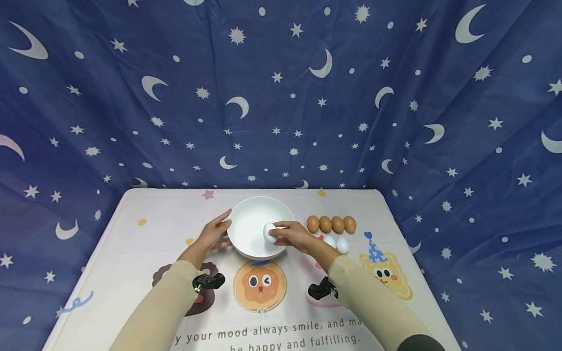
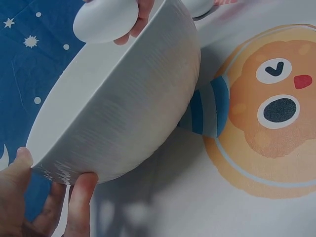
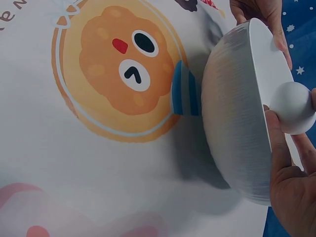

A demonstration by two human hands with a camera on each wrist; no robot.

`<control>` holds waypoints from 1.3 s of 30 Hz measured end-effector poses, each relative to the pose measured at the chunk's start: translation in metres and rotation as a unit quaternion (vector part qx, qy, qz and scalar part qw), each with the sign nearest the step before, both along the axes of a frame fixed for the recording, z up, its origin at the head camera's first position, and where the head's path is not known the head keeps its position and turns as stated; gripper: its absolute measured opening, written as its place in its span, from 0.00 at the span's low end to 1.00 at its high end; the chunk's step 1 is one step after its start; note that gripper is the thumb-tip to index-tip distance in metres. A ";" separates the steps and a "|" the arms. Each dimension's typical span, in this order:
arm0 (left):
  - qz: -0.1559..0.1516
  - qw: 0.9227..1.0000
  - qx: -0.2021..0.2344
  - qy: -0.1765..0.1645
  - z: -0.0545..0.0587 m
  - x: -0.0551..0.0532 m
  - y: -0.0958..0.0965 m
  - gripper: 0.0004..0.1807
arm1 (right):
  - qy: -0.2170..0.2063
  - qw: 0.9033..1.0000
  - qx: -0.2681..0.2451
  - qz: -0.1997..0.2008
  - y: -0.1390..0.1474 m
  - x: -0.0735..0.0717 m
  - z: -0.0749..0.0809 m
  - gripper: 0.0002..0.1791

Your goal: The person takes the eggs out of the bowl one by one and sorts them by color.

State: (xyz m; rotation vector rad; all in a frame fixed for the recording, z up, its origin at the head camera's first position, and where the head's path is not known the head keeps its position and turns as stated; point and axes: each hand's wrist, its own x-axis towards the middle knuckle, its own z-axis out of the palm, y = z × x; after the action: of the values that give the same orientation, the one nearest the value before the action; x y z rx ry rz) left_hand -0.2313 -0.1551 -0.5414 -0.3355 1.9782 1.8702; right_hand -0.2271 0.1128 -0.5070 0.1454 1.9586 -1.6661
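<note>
A large white bowl [image 1: 251, 214] stands in the middle of the table. My left hand [image 1: 213, 234] holds its left side; in the left wrist view the thumb is at the rim and other fingers lie against the outer wall. Over the bowl's right part, my right hand [image 1: 296, 236] grips a white egg [image 1: 270, 233] between thumb and fingers. That white egg [image 3: 292, 107] looks whole in the right wrist view, close to the rim. I cannot tell whether the egg touches the bowl.
Several brown eggs [image 1: 325, 224] lie in a row right of the bowl. Two white eggs [image 1: 342, 245] sit just in front of them, one partly covered by my right wrist. A printed cloth [image 1: 118, 263] covers the table, with a blue starry curtain [image 1: 272, 97] behind.
</note>
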 end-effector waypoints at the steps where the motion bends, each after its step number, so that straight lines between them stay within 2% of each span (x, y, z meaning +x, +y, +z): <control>1: 0.000 1.000 0.000 0.001 0.000 0.000 -0.001 0.29 | 0.000 1.000 -0.003 0.001 0.000 -0.001 0.000 0.25; 9: -0.003 1.000 0.001 0.003 -0.001 -0.004 -0.004 0.29 | 0.008 1.000 -0.017 0.011 0.000 -0.002 0.003 0.27; 16: -0.007 1.000 -0.002 -0.002 0.000 -0.001 -0.004 0.29 | -0.026 0.999 -0.024 0.010 0.000 -0.004 0.002 0.27; 27: -0.009 1.000 0.006 0.005 0.006 -0.002 -0.001 0.29 | -0.036 0.997 -0.055 0.027 0.008 -0.006 0.014 0.25; 34: -0.005 1.000 0.008 0.009 0.006 -0.005 -0.003 0.29 | -0.034 0.998 -0.057 0.010 0.016 -0.007 0.022 0.26; 39: -0.005 1.000 0.010 0.001 0.000 0.000 -0.002 0.29 | -0.035 0.998 -0.051 0.002 0.029 -0.003 0.022 0.26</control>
State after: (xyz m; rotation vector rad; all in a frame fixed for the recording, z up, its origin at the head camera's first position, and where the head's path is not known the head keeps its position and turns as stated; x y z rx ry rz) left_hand -0.2317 -0.1567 -0.5411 -0.3178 1.9581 1.8822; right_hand -0.2298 0.1419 -0.4854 0.1596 1.8188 -1.7308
